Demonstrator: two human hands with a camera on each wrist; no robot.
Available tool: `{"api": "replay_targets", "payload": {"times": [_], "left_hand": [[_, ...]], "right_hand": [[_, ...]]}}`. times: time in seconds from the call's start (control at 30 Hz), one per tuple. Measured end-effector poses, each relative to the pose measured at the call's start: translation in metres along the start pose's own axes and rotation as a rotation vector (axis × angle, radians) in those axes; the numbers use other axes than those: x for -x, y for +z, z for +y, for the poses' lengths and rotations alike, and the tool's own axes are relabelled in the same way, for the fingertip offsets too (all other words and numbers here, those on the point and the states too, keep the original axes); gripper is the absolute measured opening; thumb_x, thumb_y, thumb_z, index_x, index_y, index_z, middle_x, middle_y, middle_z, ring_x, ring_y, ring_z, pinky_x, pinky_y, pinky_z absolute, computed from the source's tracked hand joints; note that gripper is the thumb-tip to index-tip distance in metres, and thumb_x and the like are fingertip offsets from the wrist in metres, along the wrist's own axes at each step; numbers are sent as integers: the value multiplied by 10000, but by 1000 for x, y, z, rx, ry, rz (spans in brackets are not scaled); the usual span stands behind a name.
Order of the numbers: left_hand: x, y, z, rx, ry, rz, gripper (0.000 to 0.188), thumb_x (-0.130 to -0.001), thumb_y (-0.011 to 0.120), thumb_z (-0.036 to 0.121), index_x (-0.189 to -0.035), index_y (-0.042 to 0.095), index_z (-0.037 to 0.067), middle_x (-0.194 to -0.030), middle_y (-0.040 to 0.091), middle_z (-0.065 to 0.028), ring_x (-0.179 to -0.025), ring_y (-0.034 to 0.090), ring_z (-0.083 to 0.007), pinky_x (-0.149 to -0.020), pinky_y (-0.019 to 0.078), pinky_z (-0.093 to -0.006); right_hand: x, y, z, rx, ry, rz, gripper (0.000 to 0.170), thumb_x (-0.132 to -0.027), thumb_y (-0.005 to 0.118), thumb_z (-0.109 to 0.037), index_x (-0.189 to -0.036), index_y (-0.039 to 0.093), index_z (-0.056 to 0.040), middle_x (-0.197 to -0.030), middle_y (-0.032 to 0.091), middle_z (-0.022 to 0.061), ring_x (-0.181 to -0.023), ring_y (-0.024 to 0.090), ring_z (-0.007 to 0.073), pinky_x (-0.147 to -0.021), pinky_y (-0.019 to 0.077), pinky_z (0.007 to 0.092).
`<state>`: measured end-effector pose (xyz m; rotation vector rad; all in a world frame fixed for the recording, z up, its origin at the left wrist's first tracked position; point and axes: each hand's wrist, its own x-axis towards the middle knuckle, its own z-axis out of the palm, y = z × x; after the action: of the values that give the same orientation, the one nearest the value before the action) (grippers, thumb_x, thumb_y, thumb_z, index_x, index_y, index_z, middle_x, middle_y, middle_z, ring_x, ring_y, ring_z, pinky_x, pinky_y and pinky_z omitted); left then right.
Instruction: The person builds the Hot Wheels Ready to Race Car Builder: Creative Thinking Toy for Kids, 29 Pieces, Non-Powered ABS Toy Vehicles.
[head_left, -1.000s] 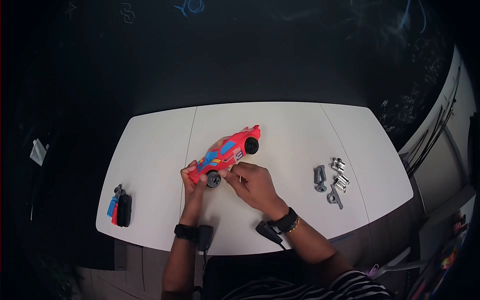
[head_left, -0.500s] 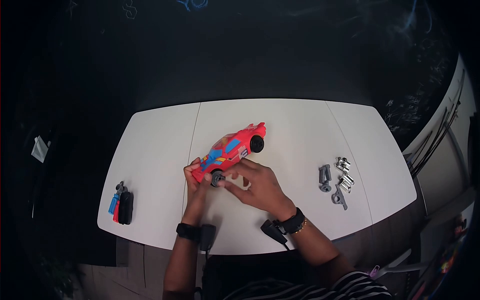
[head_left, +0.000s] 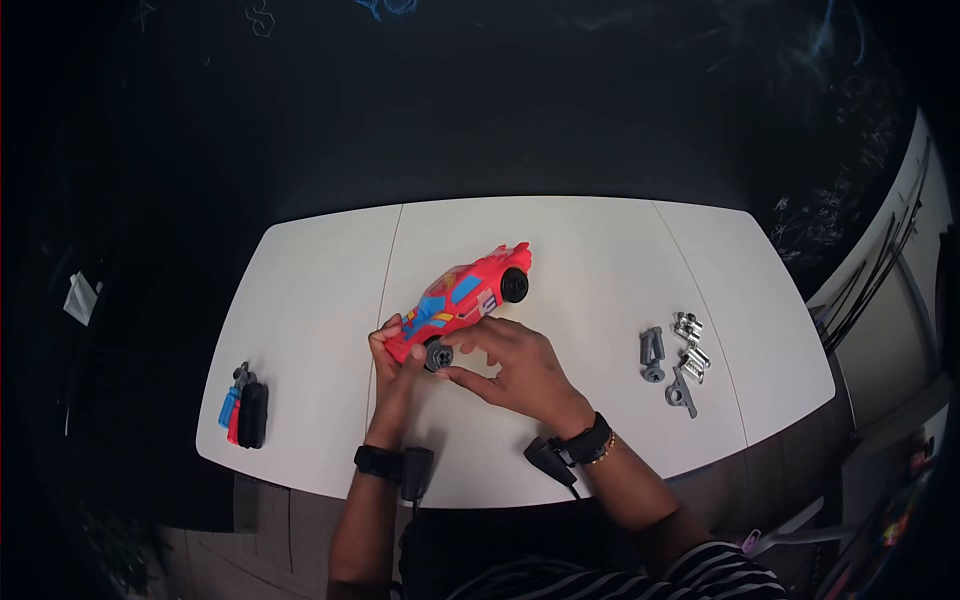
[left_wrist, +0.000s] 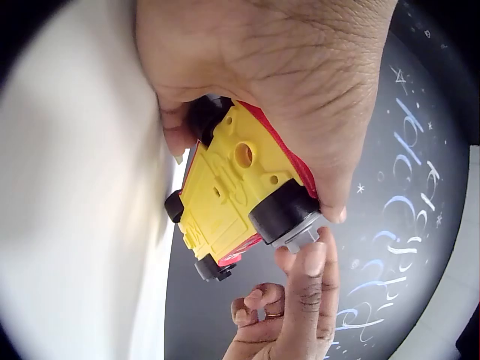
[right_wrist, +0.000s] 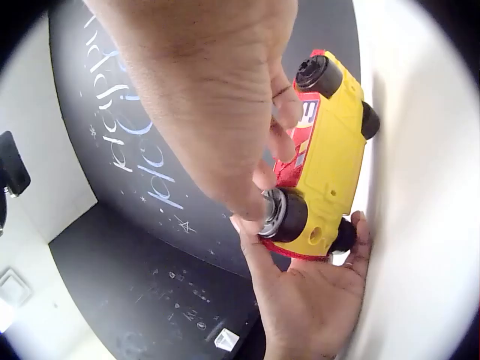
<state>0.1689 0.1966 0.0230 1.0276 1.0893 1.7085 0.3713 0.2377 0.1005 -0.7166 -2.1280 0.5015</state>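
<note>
Toy race car [head_left: 468,298] gripped nose-end by left hand [head_left: 394,385]; right hand [head_left: 522,372] pinching grey hub [left_wrist: 301,229] on front wheel [left_wrist: 281,210].

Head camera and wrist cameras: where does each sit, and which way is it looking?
Head: on the head, looking forward and down at the table; left hand and right hand show.
Left wrist: on that wrist, facing the toy car; both hands show.
Right wrist: on that wrist, facing the toy car; both hands too.
Wrist views share its yellow underside.
</note>
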Motion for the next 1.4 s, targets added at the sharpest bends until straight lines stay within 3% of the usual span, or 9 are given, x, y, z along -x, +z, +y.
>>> {"api": "replay_targets", "payload": {"times": [0.13,0.23,0.33,0.43,0.63,0.93,1.13,1.33,1.4], "left_hand": [[2,3,3,8,-6,9,567,-946,766,323,-1327,391,135,-1605,257,-133,-1470,317,-251,-1203,300,-415],[2,6,7,4,1,8,565,-944,766,320,-1323,391,132,-1602,264,-138,-1469,317,-252,-1201,304,-416],[4,6,8,-50,6,10,564,-943,767,320,-1317,391,127,-1601,265,-140,-1469,319,-255,-1201,308,-415],[2,3,4,-23,3,11,566,-942,768,320,-1313,388,125,-1603,259,-137,-1466,322,-257,-1198,313,-410],[3,5,6,-4,-16,12,570,-944,767,317,-1315,380,124,-1597,259,-138,-1458,332,-252,-1190,320,-405],[2,6,6,-50,35,-6,556,-950,764,289,-1308,378,110,-1592,255,-131,-1457,330,-247,-1187,328,-400],[2,6,8,-25,14,6,554,-951,764,286,-1308,378,109,-1596,252,-130,-1458,327,-248,-1185,333,-398],[-1,1,-1,-85,44,-14,559,-946,769,274,-1313,379,114,-1592,257,-134,-1456,330,-246,-1175,348,-402],[0,2,1,-50,22,5,568,-940,774,275,-1315,379,114,-1588,262,-135,-1454,331,-244,-1172,351,-402]], "right_hand": [[1,12,12,-26,-225,102,323,-833,856,-300,-1093,767,-132,-935,717,8,-734,660,170,-629,557,294],[-1,13,16,4,-248,114,314,-834,857,-296,-1088,766,-136,-927,711,7,-726,658,173,-622,550,286],[4,4,8,76,-19,-28,239,-864,818,-301,-1042,755,-154,-967,708,-3,-833,687,197,-738,575,321],[2,1,5,41,185,-66,219,-875,812,-285,-1034,756,-145,-929,696,-5,-768,669,184,-700,566,315],[-2,12,9,-139,-247,129,203,-890,802,-263,-1032,755,-126,-836,677,-3,-658,622,158,-574,513,302],[4,9,17,66,26,34,223,-853,833,-286,-1023,761,-161,-646,600,-1,-586,577,141,-562,472,286],[1,17,8,-114,-179,109,192,-852,849,-256,-956,758,-122,-569,518,2,-497,487,135,-492,403,320],[4,18,19,107,-87,127,166,-881,820,-245,-967,763,-116,-561,501,1,-495,483,133,-487,391,308],[4,14,17,18,-57,114,164,-886,816,-245,-969,757,-116,-553,485,3,-488,478,133,-485,386,305]]}}
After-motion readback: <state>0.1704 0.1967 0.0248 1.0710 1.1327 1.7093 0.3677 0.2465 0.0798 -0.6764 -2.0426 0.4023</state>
